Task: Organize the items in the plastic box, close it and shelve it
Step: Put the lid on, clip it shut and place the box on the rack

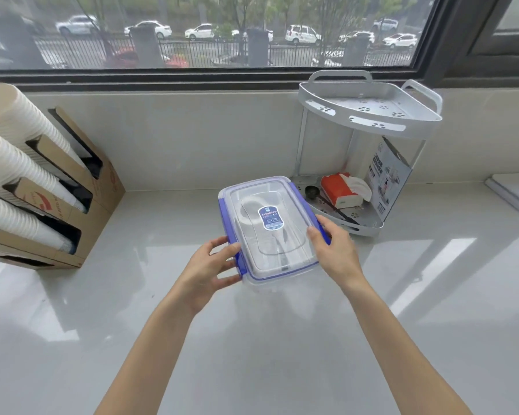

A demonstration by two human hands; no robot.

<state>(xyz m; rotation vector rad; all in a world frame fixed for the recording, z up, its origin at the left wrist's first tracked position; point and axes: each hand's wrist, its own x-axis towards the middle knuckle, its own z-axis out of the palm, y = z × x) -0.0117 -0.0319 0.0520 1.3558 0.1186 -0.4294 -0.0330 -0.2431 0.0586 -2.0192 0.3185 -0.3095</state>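
Head view: plastic box (270, 229) sits on the table (252, 339), just left of the white corner shelf (369, 112), lid on with blue latches along its sides. Left hand (206, 269) has its fingers (226, 259) clamped on the near-left latch; right hand (334, 251) has its fingers (315, 238) pressed on the lid's right edge by the right latch. Pale items visible through the lid (can't identify them). Step, by my read: sorting done, closing underway. Can't tell which latches are fully snapped. Next move calls for checking all latches, then a two-handed lift onto the shelf. Its top tier is bare; the lower tier holds a tissue pack (343, 190), a dark scoop (311, 191) and a leaflet (388, 178).
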